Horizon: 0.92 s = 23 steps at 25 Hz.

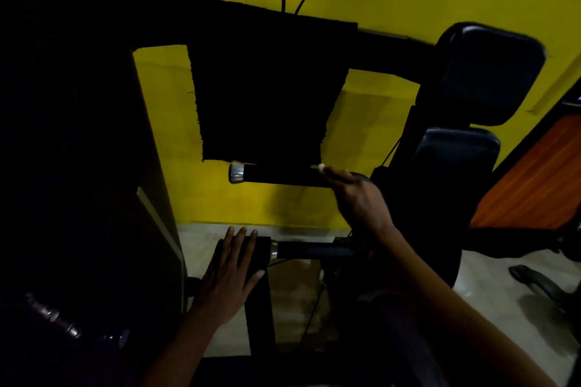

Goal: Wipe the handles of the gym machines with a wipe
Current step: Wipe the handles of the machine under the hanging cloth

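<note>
Wipe (321,167) pinched small in right hand (361,198) on upper handle (276,175); left hand (229,273) flat, fingers straight, on lower handle (251,253); risk: tiny contact patch misses grip areas, or wipe slips out.

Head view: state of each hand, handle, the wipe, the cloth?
right hand: raised to the upper handle, holding the wipe
wipe: small white bit showing at the fingers, against the upper handle
upper handle: horizontal, chrome end cap bare
left hand: fingers straight, resting flat on the lower handle
lower handle: horizontal, grip end under the left hand
black cloth: draped over the machine's bar
</note>
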Tool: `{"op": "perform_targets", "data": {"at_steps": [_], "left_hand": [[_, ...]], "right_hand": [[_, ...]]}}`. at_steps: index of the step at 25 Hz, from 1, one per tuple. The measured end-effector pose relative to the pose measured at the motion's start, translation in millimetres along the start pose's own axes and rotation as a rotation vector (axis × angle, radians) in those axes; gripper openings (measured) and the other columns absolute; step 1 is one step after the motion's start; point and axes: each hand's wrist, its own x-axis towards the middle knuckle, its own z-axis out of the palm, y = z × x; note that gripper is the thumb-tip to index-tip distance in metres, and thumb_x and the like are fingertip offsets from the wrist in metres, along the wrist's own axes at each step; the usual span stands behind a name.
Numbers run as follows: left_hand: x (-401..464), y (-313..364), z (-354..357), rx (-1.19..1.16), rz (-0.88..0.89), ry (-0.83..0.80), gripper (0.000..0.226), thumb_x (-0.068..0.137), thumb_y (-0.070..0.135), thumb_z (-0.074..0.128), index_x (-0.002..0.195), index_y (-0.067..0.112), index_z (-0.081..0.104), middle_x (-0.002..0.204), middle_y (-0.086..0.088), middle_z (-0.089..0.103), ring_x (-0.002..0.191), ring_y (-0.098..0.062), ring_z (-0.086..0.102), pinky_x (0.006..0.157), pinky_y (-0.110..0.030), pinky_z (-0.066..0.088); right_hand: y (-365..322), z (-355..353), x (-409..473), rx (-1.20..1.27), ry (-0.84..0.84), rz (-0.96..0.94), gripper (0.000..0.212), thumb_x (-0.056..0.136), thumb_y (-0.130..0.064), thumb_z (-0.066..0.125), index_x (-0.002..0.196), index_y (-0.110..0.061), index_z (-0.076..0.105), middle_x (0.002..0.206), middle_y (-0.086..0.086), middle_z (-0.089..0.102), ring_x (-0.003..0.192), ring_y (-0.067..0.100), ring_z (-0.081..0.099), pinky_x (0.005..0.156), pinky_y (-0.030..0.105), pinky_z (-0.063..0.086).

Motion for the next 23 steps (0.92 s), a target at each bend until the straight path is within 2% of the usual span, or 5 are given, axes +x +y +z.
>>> {"op": "perform_targets", "data": {"at_steps": [9, 13, 17, 20, 23], "left_hand": [[1, -2, 2, -0.024, -0.005, -0.009, 0.071, 0.096, 0.059, 0.018, 0.150, 0.013, 0.023, 0.154, -0.011, 0.028, 0.144, -0.029, 0.016, 0.108, -0.043, 0.032], [1, -3, 6, -0.039, -0.018, -0.025, 0.072, 0.096, 0.060, 0.016, 0.151, 0.015, 0.022, 0.155, -0.010, 0.028, 0.145, -0.029, 0.015, 0.110, -0.042, 0.030], [0, -4, 3, -0.029, -0.009, -0.028, 0.071, 0.097, 0.060, 0.014, 0.150, 0.014, 0.025, 0.153, -0.010, 0.031, 0.144, -0.029, 0.019, 0.113, -0.037, 0.025], [0, -3, 2, -0.023, -0.019, -0.037, 0.071, 0.097, 0.059, 0.012, 0.150, 0.015, 0.026, 0.152, -0.010, 0.033, 0.144, -0.028, 0.019, 0.111, -0.038, 0.027], [-1, -1, 0, -0.057, -0.004, -0.020, 0.069, 0.096, 0.058, 0.018, 0.151, 0.016, 0.022, 0.154, -0.009, 0.030, 0.145, -0.027, 0.016, 0.111, -0.039, 0.027]], "right_hand": [[29, -3, -10, 0.041, -0.013, 0.107, 0.049, 0.076, 0.014, 0.058, 0.119, -0.009, 0.065, 0.119, 0.012, 0.066, 0.076, 0.037, 0.071, 0.048, 0.043, 0.057], [1, -8, 6, 0.094, 0.039, 0.126, 0.039, 0.072, 0.019, 0.059, 0.102, -0.003, 0.071, 0.109, 0.014, 0.070, 0.069, 0.034, 0.071, 0.050, 0.043, 0.058], [21, -9, -17, 0.093, -0.027, 0.167, 0.047, 0.076, 0.011, 0.065, 0.119, -0.009, 0.065, 0.118, 0.010, 0.067, 0.073, 0.031, 0.071, 0.055, 0.042, 0.059], [32, -10, -10, 0.095, -0.021, 0.430, 0.027, 0.082, 0.004, 0.061, 0.106, -0.007, 0.070, 0.097, 0.015, 0.072, 0.076, 0.031, 0.071, 0.059, 0.040, 0.058], [-14, 6, 22, 0.132, 0.034, 0.436, 0.017, 0.084, 0.003, 0.054, 0.083, -0.007, 0.068, 0.070, 0.012, 0.068, 0.058, 0.029, 0.065, 0.046, 0.033, 0.050]]}}
